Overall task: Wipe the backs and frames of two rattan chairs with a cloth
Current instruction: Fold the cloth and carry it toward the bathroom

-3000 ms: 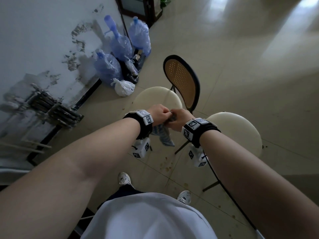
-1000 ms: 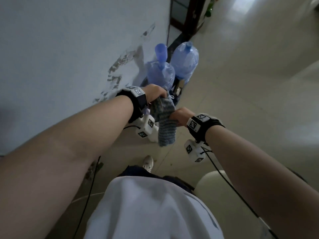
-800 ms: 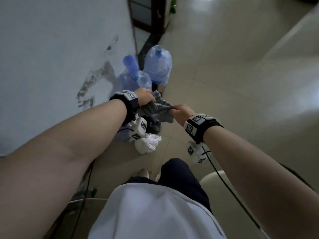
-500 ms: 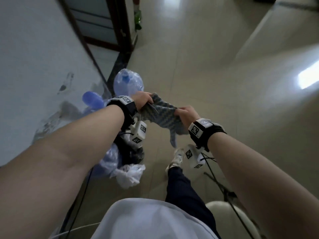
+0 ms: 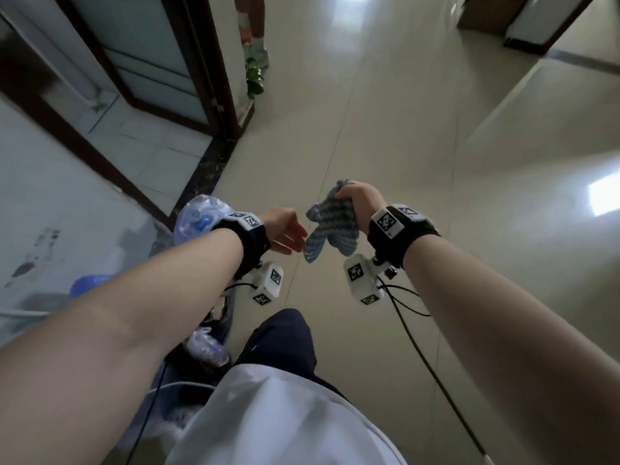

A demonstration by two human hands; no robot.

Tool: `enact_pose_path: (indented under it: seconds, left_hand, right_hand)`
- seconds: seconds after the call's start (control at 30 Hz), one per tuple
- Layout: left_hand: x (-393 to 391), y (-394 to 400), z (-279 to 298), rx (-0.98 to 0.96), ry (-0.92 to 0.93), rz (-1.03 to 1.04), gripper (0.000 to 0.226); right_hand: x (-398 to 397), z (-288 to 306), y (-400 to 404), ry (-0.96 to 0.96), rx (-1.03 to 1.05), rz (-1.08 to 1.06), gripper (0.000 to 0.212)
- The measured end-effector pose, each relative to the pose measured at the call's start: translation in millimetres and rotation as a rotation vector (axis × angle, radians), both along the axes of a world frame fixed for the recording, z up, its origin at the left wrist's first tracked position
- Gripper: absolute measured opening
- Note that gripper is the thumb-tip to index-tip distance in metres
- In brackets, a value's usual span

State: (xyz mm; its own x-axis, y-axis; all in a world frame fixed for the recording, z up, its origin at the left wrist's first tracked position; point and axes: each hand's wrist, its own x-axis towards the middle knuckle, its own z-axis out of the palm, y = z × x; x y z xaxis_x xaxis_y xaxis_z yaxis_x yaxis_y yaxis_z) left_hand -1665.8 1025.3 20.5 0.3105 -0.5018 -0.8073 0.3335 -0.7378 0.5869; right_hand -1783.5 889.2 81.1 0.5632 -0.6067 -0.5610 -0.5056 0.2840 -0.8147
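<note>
Tiled floor (image 5: 402, 135), doorway at upper left; no chair in view.

Head view: right hand (image 5: 360, 203) holds the cloth (image 5: 330, 226) bunched in curled fingers, the loose end hanging down above the floor. Left hand (image 5: 285, 229) sits just beside the cloth's left edge, fingers relaxed and gripping nothing. Water bottles (image 5: 198, 216) stand by the wall (image 5: 50, 182) at the floor's left edge. Neither rattan chair is visible, so wiping cannot be judged as under way. Recommended procedure: fold the cloth into a flat pad so that a broad face is presented; turn toward a chair; steady the frame with the free left hand; wipe the back along the weave, then follow the frame rim.
</note>
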Motion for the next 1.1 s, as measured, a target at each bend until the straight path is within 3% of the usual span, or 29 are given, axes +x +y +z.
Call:
enact_pose_path:
  seconds: [0.13,0.33,0.43,0.5,0.7,0.77,0.83,0.9,0.97,1.03,1.1]
  left_hand:
    - [52,-100,-8,-0.118,0.132,0.165,0.051]
    - [165,-256,22,-0.349,0.289,0.438,0.041]
    - [213,-319,41,-0.381,0.240,0.447,0.018]
    - [239,-355,48,-0.360,0.182,0.407,0.014]
    - [332,-484,47,-0.297,0.014,0.306,0.023]
    - [363,-528,42,-0.292,-0.058,0.324,0.021]
    - [394,-567,40,-0.265,-0.120,0.414,0.010]
    - [420,-594,38,-0.247,-0.112,0.476,0.026]
    - [447,-619,39,-0.272,-0.080,0.473,0.041]
    - [472,-640,39,-0.298,-0.076,0.441,0.039]
    - [496,-652,37,-0.280,-0.107,0.397,0.039]
  right_hand:
    - [76,-13,-99,0.045,-0.116,0.155,0.015]
    - [182,-3,-240,0.097,-0.118,0.231,0.025]
    - [226,-3,-302,0.081,-0.136,0.082,0.016]
    - [249,-4,-343,0.127,-0.191,0.080,0.013]
    - [340,-5,-492,0.198,-0.359,0.072,0.048]
    - [374,-6,-539,0.181,-0.393,0.184,0.054]
    - [409,-2,-586,0.173,-0.377,0.290,0.043]
    - [436,1,-623,0.185,-0.359,0.417,0.041]
    - [465,7,-657,0.229,-0.395,0.566,0.055]
    - [499,9,-689,0.268,-0.441,0.680,0.061]
    - [535,8,-712,0.336,-0.547,0.823,0.050]
